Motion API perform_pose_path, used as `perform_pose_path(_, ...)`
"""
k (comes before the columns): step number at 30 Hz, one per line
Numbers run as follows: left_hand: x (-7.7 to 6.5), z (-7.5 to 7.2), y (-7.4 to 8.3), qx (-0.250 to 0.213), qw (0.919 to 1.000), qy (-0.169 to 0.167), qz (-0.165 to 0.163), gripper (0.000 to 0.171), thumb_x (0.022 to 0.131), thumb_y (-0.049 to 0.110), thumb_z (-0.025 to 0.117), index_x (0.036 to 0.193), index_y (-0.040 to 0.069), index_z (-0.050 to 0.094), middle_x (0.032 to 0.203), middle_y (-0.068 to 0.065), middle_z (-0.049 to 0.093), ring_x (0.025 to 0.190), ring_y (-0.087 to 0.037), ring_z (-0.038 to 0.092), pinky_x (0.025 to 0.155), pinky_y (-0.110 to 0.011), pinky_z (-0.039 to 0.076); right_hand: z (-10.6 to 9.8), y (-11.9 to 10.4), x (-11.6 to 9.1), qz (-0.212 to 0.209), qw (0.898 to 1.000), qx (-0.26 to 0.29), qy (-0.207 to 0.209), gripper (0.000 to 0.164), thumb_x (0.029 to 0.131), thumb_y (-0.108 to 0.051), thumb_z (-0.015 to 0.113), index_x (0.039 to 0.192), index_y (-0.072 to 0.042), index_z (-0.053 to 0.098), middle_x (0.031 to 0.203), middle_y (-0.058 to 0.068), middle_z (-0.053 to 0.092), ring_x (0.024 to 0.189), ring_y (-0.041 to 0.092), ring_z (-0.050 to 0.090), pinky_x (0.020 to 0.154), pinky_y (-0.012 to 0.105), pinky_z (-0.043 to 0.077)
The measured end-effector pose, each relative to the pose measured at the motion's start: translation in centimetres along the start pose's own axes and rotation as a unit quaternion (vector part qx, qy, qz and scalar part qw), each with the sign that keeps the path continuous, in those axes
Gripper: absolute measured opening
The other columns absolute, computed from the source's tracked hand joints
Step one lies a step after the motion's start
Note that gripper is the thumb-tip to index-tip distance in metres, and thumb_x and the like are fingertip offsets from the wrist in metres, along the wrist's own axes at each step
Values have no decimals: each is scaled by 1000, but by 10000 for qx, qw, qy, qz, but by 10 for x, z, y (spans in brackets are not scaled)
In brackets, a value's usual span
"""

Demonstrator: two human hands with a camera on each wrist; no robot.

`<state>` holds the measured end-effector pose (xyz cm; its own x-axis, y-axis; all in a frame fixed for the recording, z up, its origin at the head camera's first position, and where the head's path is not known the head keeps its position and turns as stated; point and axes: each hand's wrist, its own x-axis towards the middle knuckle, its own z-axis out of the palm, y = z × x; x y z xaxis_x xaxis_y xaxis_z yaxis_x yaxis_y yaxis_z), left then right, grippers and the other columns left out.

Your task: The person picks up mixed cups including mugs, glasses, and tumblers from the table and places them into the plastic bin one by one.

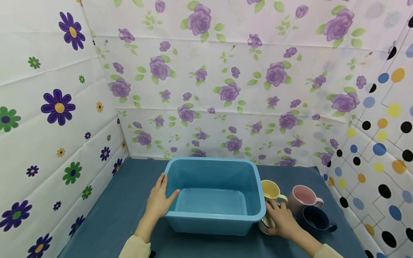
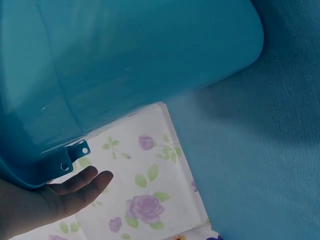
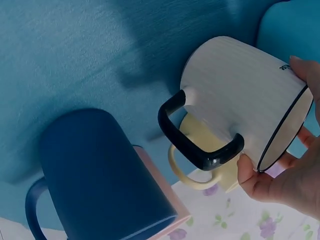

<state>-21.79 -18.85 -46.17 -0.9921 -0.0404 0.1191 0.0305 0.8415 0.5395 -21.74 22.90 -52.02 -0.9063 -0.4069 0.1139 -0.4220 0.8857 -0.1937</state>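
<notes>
White mug in R hand, just nr bin edge.

1. I see a yellow mug, a pink mug and, just in front of the pink, a navy mug.
2. They stand on a blue cloth.
3. I see a rose-print backdrop, daisy-print sheet left, dotted sheet right.

Left hand spread; right hand curled, gripping.

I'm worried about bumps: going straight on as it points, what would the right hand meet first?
Probably the blue tub, beside the gripped white mug; the yellow mug is close too, and depth is unclear.
</notes>
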Motion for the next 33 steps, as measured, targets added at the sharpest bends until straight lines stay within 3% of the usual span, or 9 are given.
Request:
perform_pose_path(6,1,-3,0,74,10000,38,17,81,93,40,56,150,0,15,157,-20,12,134,-50,28,98,-67,33,-3,-3,3,49,9999,57,146,78,56,-28,86,126,-13,56,125,12,53,84,34,51,54,42,43)
perform_pose_path(13,-1,-5,-1,109,9999,-19,21,81,93,41,55,150,0,15,157,-19,12,133,-50,30,99,-65,33,-9,-2,7,323,9991,230,-148,79,57,-28,86,128,-11,57,126,13,56,77,31,54,52,38,44)
perform_pose_path(21,0,4,3,13,10000,-71,-1,79,93,38,56,151,2,16,158,-17,12,133,-48,32,100,-65,33,-18,-2,4,587,9977,103,-319,80,54,-28,87,126,-11,57,115,11,58,72,25,50,51,37,44)
perform_pose_path(29,-1,2,3,-8,10000,4,-56,79,93,38,57,151,3,17,158,-16,13,133,-48,33,99,-66,33,-31,-7,5,514,9974,221,-446,81,55,-30,87,128,-10,57,112,11,59,76,24,54,56,39,48)
perform_pose_path(33,-2,0,1,4,10000,28,-70,79,93,38,57,151,2,17,158,-17,13,133,-48,33,99,-66,33,-34,-9,4,353,9973,321,-562,85,55,-31,87,131,-10,55,120,13,58,80,25,58,58,41,49)
